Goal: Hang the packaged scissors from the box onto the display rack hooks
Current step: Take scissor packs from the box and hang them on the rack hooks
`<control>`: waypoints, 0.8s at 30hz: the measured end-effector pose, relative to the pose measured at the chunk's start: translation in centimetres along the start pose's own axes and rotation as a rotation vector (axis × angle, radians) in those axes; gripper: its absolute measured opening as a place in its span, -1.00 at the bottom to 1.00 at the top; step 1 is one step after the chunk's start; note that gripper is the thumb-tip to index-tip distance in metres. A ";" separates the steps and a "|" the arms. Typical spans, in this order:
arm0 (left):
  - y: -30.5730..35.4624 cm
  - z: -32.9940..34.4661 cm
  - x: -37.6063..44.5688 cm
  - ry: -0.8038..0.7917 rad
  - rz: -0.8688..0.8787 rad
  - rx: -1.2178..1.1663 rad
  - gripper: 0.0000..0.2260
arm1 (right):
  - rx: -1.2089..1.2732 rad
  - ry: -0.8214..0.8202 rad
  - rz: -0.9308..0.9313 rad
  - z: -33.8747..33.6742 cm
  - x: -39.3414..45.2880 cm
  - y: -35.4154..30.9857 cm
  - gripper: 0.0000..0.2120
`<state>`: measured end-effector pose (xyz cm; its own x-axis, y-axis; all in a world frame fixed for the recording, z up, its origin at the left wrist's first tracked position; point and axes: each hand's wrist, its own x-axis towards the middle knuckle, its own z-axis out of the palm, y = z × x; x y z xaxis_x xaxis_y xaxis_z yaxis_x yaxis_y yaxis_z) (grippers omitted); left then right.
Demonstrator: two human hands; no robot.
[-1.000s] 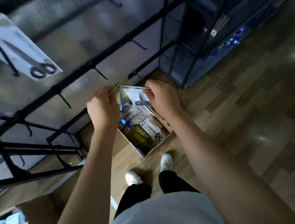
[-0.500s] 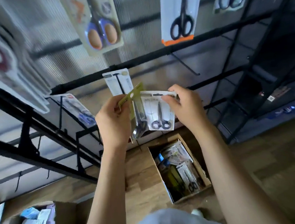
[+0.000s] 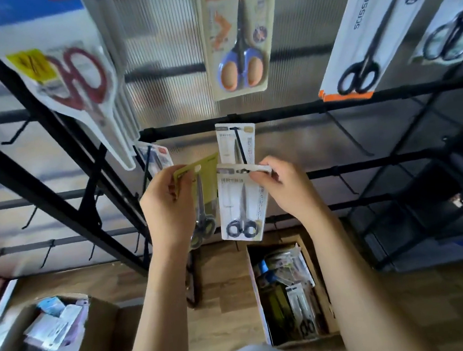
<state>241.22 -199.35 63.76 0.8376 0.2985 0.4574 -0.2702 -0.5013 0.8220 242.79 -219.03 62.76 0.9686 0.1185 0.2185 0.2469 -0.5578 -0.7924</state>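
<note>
The display rack point(image 3: 247, 116) fills the upper view, its black bars carrying hooks, some loaded with big scissor packs, several bare. Below on the floor sits the box point(image 3: 315, 277), open and holding more packaged scissors. Between the two, both hands are raised in front of a hook point(image 3: 240, 146) that already carries a matching white pack point(image 3: 226, 142).

The right hand point(image 3: 284, 187) pinches the top edge of the white scissors pack point(image 3: 241, 202), thumb and fingers curled at the hang hole end. The left hand point(image 3: 168, 206) grips a green scissors pack point(image 3: 202, 194) by its upper corner, fingers wrapped round the card.

To hang the white pack well, I judge the right hand should lift it until its hang hole lines up with the hook tip, keep the card square to the hook, then slide it back behind the tip so it rests against the pack already there. The pinch sits close to the hole, so the fingers should shift aside to leave it free. The green pack is best kept low and clear of the hook meanwhile.

The hang hole of the white pack is partly covered by the fingers. The hook's tip is hard to pick out against the hung card. The box contents are a blurred jumble, so the count left cannot be told. A second box point(image 3: 103, 326) at lower left is cut off and blurred.
</note>
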 end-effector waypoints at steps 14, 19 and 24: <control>-0.4 1.7 0.0 -0.097 -0.109 -0.088 -0.93 | -0.077 -0.065 0.042 -0.8 -0.4 2.4 -0.92; -0.7 2.0 0.1 -0.108 -0.128 -0.090 -0.95 | -0.096 -0.072 0.078 -0.6 0.0 2.7 -0.93; -0.7 1.7 0.2 -0.105 -0.139 -0.095 -0.95 | -0.074 -0.073 0.062 -0.1 1.1 3.0 -0.94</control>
<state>242.34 -200.26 62.66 0.9135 0.2709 0.3034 -0.1877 -0.3810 0.9053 244.59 -220.64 60.65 0.9820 0.1398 0.1267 0.1868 -0.6250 -0.7579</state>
